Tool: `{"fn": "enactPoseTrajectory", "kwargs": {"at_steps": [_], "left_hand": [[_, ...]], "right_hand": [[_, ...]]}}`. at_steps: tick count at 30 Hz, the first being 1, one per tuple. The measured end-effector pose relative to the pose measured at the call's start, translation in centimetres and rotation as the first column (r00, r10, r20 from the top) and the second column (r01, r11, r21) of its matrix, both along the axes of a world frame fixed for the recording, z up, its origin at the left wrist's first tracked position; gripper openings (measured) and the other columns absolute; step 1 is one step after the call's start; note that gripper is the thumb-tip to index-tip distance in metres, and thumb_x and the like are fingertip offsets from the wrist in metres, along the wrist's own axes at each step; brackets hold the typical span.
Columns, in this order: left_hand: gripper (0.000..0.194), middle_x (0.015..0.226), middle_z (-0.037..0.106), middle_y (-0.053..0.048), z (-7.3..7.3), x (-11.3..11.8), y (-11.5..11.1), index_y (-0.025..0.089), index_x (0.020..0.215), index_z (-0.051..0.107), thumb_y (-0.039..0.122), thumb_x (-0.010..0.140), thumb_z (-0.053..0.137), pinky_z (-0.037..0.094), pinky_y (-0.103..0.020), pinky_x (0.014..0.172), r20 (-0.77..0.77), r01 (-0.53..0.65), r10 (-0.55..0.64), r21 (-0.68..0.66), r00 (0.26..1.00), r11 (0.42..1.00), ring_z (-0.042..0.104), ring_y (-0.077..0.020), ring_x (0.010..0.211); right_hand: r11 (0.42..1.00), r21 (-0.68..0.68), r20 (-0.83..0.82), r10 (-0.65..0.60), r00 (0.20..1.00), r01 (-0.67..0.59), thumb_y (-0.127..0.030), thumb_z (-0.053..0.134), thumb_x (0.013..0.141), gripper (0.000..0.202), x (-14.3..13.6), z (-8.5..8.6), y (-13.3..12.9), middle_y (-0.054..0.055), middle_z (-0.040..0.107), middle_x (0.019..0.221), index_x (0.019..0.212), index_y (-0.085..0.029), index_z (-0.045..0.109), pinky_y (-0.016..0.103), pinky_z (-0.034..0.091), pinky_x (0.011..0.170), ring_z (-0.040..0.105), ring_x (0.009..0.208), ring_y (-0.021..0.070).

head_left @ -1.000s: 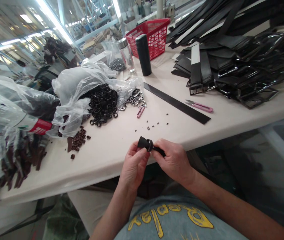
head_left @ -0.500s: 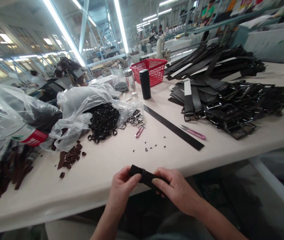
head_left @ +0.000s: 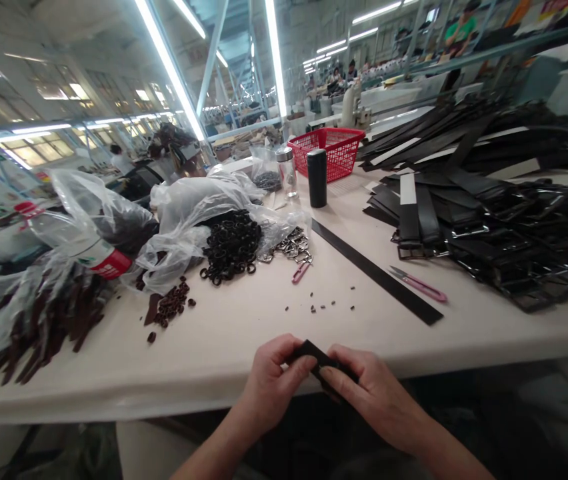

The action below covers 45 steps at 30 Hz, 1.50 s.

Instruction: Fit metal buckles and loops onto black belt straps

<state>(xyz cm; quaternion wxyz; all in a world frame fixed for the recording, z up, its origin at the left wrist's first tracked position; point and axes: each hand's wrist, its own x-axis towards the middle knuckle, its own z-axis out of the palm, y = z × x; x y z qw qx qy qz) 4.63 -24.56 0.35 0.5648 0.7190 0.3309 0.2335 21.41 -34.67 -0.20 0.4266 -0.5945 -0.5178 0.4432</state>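
Observation:
A black belt strap (head_left: 310,348) is held between both my hands at the table's front edge. My left hand (head_left: 273,377) pinches it close to its end, thumb on top. My right hand (head_left: 371,383) is wrapped round it further along, its thumb near the left one. Fingers cover most of the strap, so the belt loop around it hardly shows. Beyond the hands lie several tiny dark metal bits (head_left: 323,307). Another flat black strap (head_left: 374,267) lies slantwise on the table, with pink thread snips (head_left: 419,285) to its right.
Black belt loops (head_left: 231,243) and metal pieces (head_left: 291,247) spill beside plastic bags (head_left: 199,200). Brown loops (head_left: 173,303) lie at left. A black tumbler (head_left: 317,179), glass bottle (head_left: 287,173) and red basket (head_left: 334,150) stand behind. Buckled belts (head_left: 494,233) are heaped at right.
The view has swung left, so the table's things sit further right. My hands have come closer together on the strap, and the right thumb has moved up towards the loop, covering it.

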Motion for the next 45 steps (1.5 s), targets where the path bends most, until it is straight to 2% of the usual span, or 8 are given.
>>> {"fn": "enactPoseTrajectory", "kwargs": {"at_steps": [5,9,14,18,21,26,34,45], "left_hand": [[0.027,0.070,0.065,-0.003,0.9,1.3,2.8,0.017,0.079,0.070,0.043,0.084,0.069,0.046,-0.027,0.066,0.068,0.054,-0.049,-0.086,0.996,0.995,0.058,-0.0161,0.068],[0.027,0.090,0.074,-0.008,1.1,4.4,7.3,0.020,0.090,0.074,0.042,0.091,0.059,0.051,-0.032,0.082,0.038,0.074,-0.085,0.222,0.996,0.972,0.067,-0.0210,0.086],[0.025,0.124,0.069,-0.015,-0.7,9.6,14.0,0.020,0.108,0.073,0.031,0.090,0.059,0.043,-0.047,0.107,-0.089,0.118,-0.080,0.662,0.993,0.740,0.061,-0.0295,0.120],[0.044,0.144,0.054,-0.019,-2.1,13.4,18.1,0.013,0.128,0.063,0.031,0.087,0.061,0.034,-0.047,0.116,-0.319,0.150,0.165,0.764,0.933,0.627,0.045,-0.0324,0.137],[0.057,0.145,0.053,-0.017,-2.3,15.6,20.5,0.016,0.137,0.055,0.044,0.088,0.060,0.033,-0.044,0.115,-0.460,0.207,0.294,0.766,0.838,0.609,0.045,-0.0318,0.136],[0.069,0.123,0.066,-0.015,-2.0,17.7,23.7,0.022,0.134,0.056,0.068,0.083,0.056,0.042,-0.046,0.101,-0.587,0.283,0.283,0.688,0.759,0.668,0.057,-0.0354,0.118],[0.041,0.117,0.064,-0.007,-1.0,14.3,22.4,0.026,0.107,0.069,0.059,0.086,0.059,0.042,-0.037,0.101,-0.578,0.404,0.154,0.713,0.802,0.574,0.058,-0.0269,0.112],[0.024,0.108,0.062,-0.007,-1.4,7.4,19.0,0.023,0.100,0.071,0.042,0.089,0.061,0.050,-0.035,0.092,-0.470,0.374,0.091,0.792,0.878,0.482,0.062,-0.0224,0.100]], "right_hand": [[1.000,0.001,0.050,-0.008,0.999,0.008,-0.051,0.046,0.097,0.039,2.0,0.1,-0.2,-0.001,0.058,0.066,0.074,-0.020,0.056,0.027,0.043,0.061,0.055,0.064,0.0157],[0.949,0.101,0.100,-0.310,0.946,0.300,-0.053,0.048,0.095,0.036,4.7,-0.6,0.2,0.001,0.066,0.071,0.082,-0.022,0.061,0.029,0.047,0.063,0.063,0.065,0.0187],[0.821,0.177,0.113,-0.565,0.818,0.543,-0.051,0.052,0.091,0.032,6.2,-1.7,0.6,0.002,0.068,0.065,0.081,-0.023,0.064,0.030,0.048,0.059,0.064,0.060,0.0206],[0.816,0.222,0.139,-0.568,0.811,0.533,-0.050,0.053,0.090,0.031,6.0,-2.5,0.5,0.001,0.069,0.067,0.079,-0.023,0.063,0.029,0.048,0.058,0.064,0.058,0.0195],[0.822,0.264,0.212,-0.561,0.800,0.505,-0.049,0.052,0.092,0.031,6.1,-3.3,0.4,-0.001,0.066,0.062,0.078,-0.023,0.062,0.027,0.047,0.057,0.062,0.057,0.0181],[0.812,0.333,0.275,-0.570,0.775,0.479,-0.045,0.052,0.094,0.028,6.2,-3.9,0.3,-0.003,0.063,0.060,0.081,-0.023,0.062,0.026,0.045,0.056,0.061,0.056,0.0158],[0.811,0.373,0.331,-0.570,0.752,0.451,-0.044,0.052,0.094,0.028,6.2,-3.9,0.4,-0.003,0.060,0.060,0.078,-0.022,0.059,0.027,0.042,0.056,0.059,0.055,0.0155],[0.818,0.378,0.355,-0.560,0.748,0.433,-0.044,0.051,0.093,0.029,6.3,-3.7,0.8,-0.002,0.061,0.060,0.076,-0.022,0.058,0.028,0.041,0.060,0.060,0.058,0.0167]]}}
